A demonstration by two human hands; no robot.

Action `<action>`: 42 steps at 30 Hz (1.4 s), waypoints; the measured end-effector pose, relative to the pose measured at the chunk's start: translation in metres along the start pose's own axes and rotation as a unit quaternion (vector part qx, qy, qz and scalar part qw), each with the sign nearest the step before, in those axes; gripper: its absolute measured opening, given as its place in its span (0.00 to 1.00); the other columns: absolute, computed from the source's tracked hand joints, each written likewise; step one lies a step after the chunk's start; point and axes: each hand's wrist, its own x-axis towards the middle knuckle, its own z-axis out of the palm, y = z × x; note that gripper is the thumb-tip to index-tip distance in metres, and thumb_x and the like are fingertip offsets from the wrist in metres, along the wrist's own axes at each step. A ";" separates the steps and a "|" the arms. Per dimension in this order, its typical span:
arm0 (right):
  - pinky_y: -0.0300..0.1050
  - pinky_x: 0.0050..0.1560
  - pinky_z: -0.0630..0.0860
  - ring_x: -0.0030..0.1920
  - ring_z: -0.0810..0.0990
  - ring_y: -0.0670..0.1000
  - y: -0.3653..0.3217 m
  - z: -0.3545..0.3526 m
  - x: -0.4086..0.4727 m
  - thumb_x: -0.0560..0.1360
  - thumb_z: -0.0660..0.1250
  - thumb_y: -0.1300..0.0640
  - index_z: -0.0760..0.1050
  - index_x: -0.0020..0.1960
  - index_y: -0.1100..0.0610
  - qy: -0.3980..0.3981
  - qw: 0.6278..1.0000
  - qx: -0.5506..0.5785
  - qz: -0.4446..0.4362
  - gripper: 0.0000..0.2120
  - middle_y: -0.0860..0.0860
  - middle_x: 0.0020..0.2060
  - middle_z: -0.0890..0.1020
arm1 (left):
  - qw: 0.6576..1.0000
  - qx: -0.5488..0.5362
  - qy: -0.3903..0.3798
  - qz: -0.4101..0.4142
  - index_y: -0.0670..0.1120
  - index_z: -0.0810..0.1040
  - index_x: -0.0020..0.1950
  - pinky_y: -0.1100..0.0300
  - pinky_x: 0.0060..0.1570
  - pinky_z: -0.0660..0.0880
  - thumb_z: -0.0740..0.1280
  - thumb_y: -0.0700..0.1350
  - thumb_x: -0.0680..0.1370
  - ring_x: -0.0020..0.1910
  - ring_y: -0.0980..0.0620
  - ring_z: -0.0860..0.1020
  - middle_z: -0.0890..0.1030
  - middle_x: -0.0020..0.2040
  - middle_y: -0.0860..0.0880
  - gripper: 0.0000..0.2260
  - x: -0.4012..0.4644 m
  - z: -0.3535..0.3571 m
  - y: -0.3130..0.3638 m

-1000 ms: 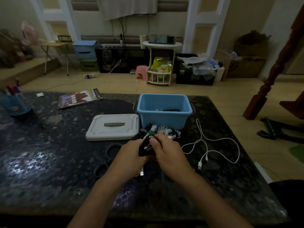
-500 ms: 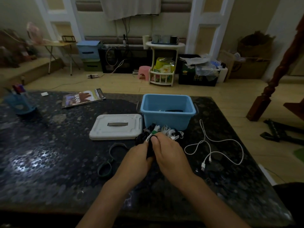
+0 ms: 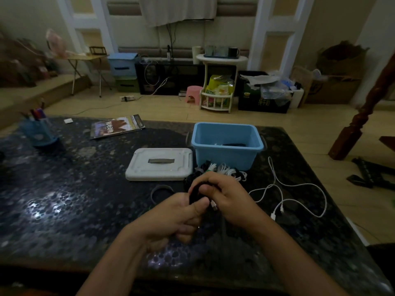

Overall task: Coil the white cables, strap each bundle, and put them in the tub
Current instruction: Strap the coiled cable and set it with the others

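Dark table (image 3: 64, 210), bare at left; both hands (image 3: 205, 208) grip a black strap (image 3: 195, 192) mid-table.

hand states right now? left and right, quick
Left hand: closed, thumb and fingers pinching the black strap.
Right hand: closed, fingers curled round the same black strap; a white cable plug shows beneath.

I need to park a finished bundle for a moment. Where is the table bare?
Bare: the wide stretch left of the lid, below the magazine. Crowded: the tub front, and the loose white cable right of the hands.
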 end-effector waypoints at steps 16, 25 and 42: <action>0.44 0.53 0.78 0.47 0.83 0.45 0.028 0.079 0.049 0.78 0.68 0.56 0.80 0.58 0.50 -0.046 0.976 -0.137 0.161 0.09 0.45 0.47 0.83 | 0.807 0.407 0.426 0.046 0.48 0.72 0.38 0.58 0.34 0.66 0.61 0.50 0.83 0.37 0.50 0.75 0.76 0.34 0.50 0.14 -0.056 -0.116 -0.032; 0.53 0.65 0.65 0.64 0.66 0.56 0.041 0.166 0.045 0.75 0.69 0.42 0.75 0.59 0.53 -0.173 0.903 -0.394 0.023 0.19 0.53 0.58 0.74 | 0.806 0.381 0.453 -0.007 0.48 0.70 0.38 0.57 0.31 0.62 0.60 0.51 0.83 0.34 0.53 0.72 0.74 0.35 0.48 0.15 -0.069 -0.138 -0.038; 0.49 0.61 0.78 0.48 0.84 0.49 0.014 0.124 0.041 0.79 0.68 0.61 0.78 0.53 0.41 -0.051 0.983 0.085 0.156 0.13 0.46 0.35 0.84 | 0.823 0.332 0.460 0.019 0.47 0.71 0.37 0.55 0.33 0.64 0.61 0.51 0.83 0.33 0.51 0.73 0.74 0.33 0.48 0.15 -0.051 -0.131 -0.031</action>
